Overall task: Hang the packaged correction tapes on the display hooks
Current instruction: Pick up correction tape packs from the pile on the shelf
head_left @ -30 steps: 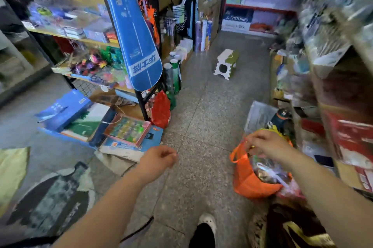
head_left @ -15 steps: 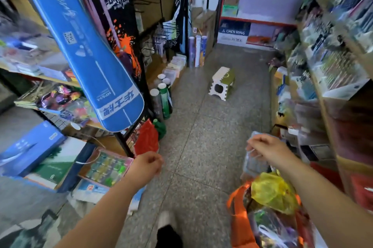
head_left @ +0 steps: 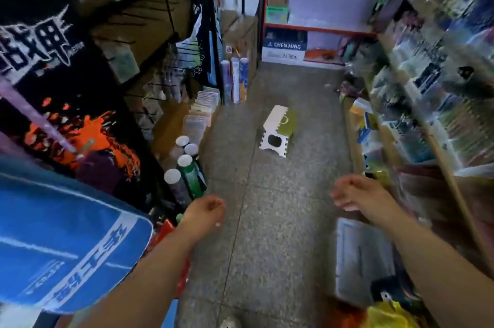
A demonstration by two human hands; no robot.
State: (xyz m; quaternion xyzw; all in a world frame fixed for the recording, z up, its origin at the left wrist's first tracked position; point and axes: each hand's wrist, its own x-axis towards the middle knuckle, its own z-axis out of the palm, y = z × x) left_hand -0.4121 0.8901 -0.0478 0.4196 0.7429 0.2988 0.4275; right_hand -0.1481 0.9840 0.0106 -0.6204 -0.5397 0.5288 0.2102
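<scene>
My left hand (head_left: 204, 211) hangs over the aisle floor with loosely curled fingers and holds nothing. My right hand (head_left: 354, 194) is held out at the same height, its fingers relaxed and empty. Black display hooks (head_left: 171, 60) stick out of the brown board on the left rack, ahead of my left hand; some carry blurred packets. I cannot make out any packaged correction tape. At the bottom right edge lie an orange bag (head_left: 344, 314) and a yellow bag (head_left: 393, 313), behind my right forearm.
A blue racket cover (head_left: 61, 242) and a black one (head_left: 53, 81) hang close on the left. Tubes with white caps (head_left: 181, 167) stand by the rack. A white and green folding stool (head_left: 278, 131) sits mid-aisle. Stocked shelves (head_left: 427, 87) line the right side.
The view has lifted and moved forward down the aisle. My right hand has come up out of the orange bag, which now lies behind it. Both hands stay empty.
</scene>
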